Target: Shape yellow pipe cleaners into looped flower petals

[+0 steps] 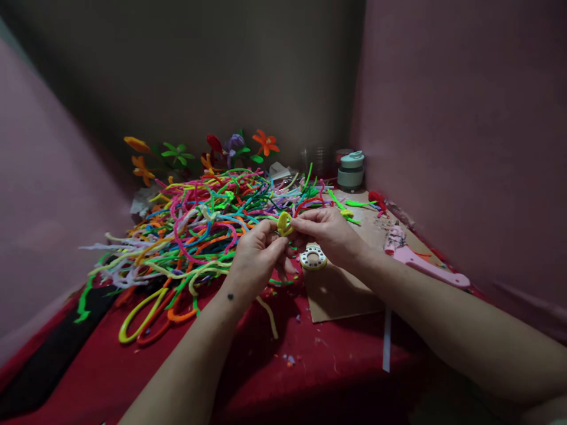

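A heap of fuzzy stems (199, 227) sprawls at nine o'clock from the hands, apparently for easy reach. The left hand (254, 254) and right hand (332, 233) pinch a looped yellow piece (283, 224) between their fingers at centre, seemingly steadying it. A white ring (305, 260) sits at five, by cardboard (341, 301) perhaps shielding the tabletop (323, 366); a pink tool (429, 268) lies past three.

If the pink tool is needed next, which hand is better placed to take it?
Probably the right hand: the pink tool lies on that side, while the left hand is farther away. Both hold the small yellow piece, so the right would first have to let go.
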A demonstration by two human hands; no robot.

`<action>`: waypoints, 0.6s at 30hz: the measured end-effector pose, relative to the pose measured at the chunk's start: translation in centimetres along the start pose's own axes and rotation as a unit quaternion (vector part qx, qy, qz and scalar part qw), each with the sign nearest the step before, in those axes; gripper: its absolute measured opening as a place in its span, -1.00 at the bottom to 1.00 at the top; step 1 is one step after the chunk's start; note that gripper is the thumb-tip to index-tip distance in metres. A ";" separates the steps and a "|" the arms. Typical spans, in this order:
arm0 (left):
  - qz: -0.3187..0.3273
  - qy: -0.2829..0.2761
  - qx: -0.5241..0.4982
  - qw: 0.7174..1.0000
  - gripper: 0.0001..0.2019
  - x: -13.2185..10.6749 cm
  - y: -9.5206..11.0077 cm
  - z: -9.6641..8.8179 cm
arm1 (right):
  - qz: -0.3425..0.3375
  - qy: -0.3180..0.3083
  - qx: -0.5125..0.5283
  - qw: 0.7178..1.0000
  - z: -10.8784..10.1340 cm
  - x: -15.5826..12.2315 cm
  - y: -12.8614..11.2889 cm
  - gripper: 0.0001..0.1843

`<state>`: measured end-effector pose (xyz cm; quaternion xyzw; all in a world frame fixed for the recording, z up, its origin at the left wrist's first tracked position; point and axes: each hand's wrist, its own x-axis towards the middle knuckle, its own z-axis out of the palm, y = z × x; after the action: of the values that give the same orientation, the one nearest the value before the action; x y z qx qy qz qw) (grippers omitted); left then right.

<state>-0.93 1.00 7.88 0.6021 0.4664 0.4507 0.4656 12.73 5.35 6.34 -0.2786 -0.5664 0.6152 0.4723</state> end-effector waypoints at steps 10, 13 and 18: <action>-0.011 -0.015 0.003 1.000 -0.84 -0.1 -0.3 0.2 | -0.151 0.066 -0.325 0.931 0.4 -0.6 -0.3 -0.74; -0.012 -0.008 0.011 1.000 -0.83 -0.1 -0.1 0.2 | -0.104 0.065 -0.193 0.974 0.4 -0.3 -0.3 -0.83; -0.027 -0.045 0.014 0.999 -0.83 -0.1 0.0 -0.2 | -0.037 0.046 -0.057 0.997 0.3 -0.2 -0.7 -0.79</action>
<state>-1.15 0.95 7.95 0.6150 0.4675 0.4040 0.4898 12.72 4.96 7.01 -0.3118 -0.5883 0.5506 0.5035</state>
